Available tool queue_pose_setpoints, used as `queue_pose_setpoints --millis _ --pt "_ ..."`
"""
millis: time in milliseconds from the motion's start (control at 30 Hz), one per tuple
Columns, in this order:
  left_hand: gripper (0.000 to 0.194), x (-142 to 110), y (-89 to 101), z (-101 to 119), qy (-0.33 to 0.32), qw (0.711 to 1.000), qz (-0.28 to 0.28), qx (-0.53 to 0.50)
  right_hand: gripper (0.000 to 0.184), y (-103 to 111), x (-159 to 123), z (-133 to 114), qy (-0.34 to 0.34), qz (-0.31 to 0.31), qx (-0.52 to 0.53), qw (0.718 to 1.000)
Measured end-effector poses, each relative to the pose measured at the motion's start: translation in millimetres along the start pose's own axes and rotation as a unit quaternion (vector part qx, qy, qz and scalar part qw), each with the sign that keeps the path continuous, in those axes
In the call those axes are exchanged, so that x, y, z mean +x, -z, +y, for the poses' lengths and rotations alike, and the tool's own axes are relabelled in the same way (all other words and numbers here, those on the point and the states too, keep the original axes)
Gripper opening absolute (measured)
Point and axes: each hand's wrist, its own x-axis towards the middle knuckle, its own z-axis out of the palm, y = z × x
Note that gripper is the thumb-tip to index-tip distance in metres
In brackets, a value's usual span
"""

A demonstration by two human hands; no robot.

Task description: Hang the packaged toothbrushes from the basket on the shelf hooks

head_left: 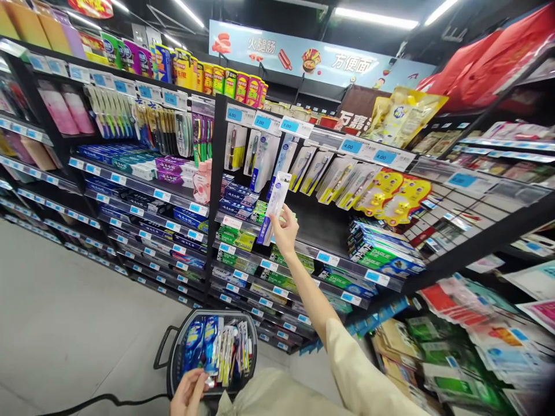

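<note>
In front of the shelf, my right hand point(285, 228) grips a packaged toothbrush point(276, 205) in a white and blue blister pack, held upright. More packaged toothbrushes point(323, 173) hang on hooks behind it and to its right. Down at the bottom of the view, my left hand point(189, 393) has its fingers curled together at the near edge of a dark shopping basket point(174, 346). Whether anything is pinched in those fingers is hidden. Inside the basket lie blue packs point(211, 341) and several packaged toothbrushes point(226, 352).
Toothpaste boxes point(384, 251) are stacked on the shelf under the hooks. To the left, another shelf unit point(143, 185) carries toothbrushes and boxes. Bagged goods point(446, 346) fill the low right side. Grey floor point(87, 323) shows at left, with a black cable-like strip point(108, 397) across it.
</note>
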Motion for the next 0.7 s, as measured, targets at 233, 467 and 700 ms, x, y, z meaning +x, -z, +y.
queue_pose_setpoints --millis 233,467,700 --pt "0.075 -2 2.7 10 -0.005 1.000 -0.001 0.015 0.075 -1 5 -5 0.002 -0.007 0.005 1.000" --pt "0.074 0 0.3 6 0.004 1.000 -0.007 0.013 0.074 3 6 -11 -0.001 -0.013 0.012 1.000" --pt "0.076 1 -3.2 3 -0.001 1.000 -0.012 0.027 0.076 8 7 -10 -0.007 -0.024 0.003 1.000"
